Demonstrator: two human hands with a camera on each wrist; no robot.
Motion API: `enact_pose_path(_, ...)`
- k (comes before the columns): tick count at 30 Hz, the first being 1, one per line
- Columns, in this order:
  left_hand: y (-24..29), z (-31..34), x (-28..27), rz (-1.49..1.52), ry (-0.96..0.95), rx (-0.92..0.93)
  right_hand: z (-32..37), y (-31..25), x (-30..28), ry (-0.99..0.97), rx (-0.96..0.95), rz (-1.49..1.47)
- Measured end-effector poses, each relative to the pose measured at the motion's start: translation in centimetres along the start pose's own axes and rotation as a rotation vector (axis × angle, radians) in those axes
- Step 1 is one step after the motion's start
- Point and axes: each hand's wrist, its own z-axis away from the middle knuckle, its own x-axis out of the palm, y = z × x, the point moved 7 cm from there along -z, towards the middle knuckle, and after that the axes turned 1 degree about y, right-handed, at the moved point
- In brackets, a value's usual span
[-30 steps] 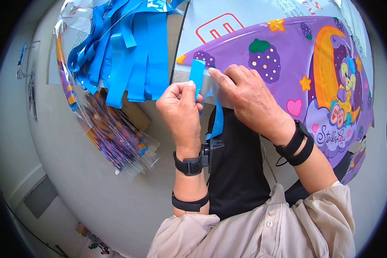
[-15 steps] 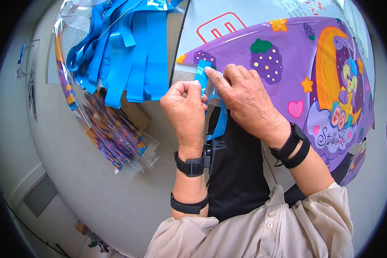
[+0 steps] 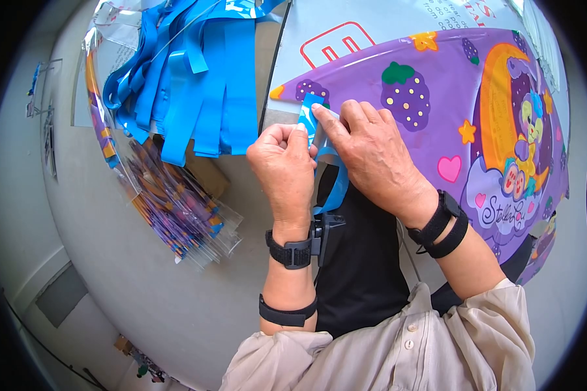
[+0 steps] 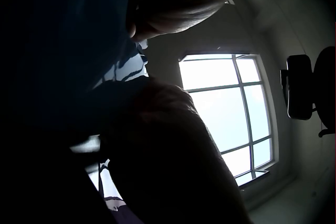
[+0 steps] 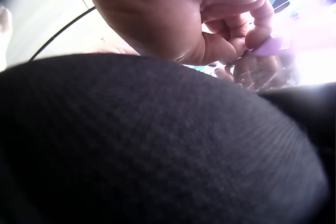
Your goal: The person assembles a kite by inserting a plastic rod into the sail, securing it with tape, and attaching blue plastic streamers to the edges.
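Observation:
My left hand pinches a blue ribbon between thumb and curled fingers. The ribbon's upper end lies over the pointed left corner of a purple printed kite; its lower length loops down beside the wrist. My right hand has its index fingertip on the ribbon's upper end. In the right wrist view, that hand's thumb and fingers pinch the kite's edge, where purple film shows. The left wrist view is dark, with blue ribbon close to the lens.
A thick bunch of blue ribbons hangs over the table edge at left. Below it is a bundle of clear-wrapped printed pieces. White printed board lies under the kite. Black trousers are below the hands.
The left hand has moved slightly right with the ribbon. The right index finger, beside the ribbon at first, now rests on its upper end. Little differs over the last half second.

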Motion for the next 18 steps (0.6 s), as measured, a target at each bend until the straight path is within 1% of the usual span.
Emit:
enact_pose_path(6, -0.3, -0.2, 0.0, -0.009, 0.018, 0.008, 0.0, 0.0, 0.2, 0.004, -0.010, 0.021)
enact_pose_path(11, -0.1, -0.2, -0.1, -0.027, 0.006, 0.005, 0.0, -0.2, 0.3, 0.009, -0.014, 0.102)
enact_pose_path(14, 0.0, 0.1, -0.4, -0.024, -0.008, -0.013, -0.1, -0.6, 0.2, 0.026, -0.039, 0.189)
enact_pose_path(16, -0.5, 0.5, -1.2, -0.069, -0.031, -0.053, -0.1, -0.5, 0.3, 0.041, -0.045, 0.189)
enact_pose_path(17, -0.8, 0.9, -1.8, -0.056, -0.045, -0.111, -0.2, -0.5, 0.3, 0.051, -0.051, 0.183)
enact_pose_path(18, -1.1, 1.1, -2.5, -0.054, -0.045, -0.100, -0.2, -0.5, 0.2, 0.061, -0.053, 0.188)
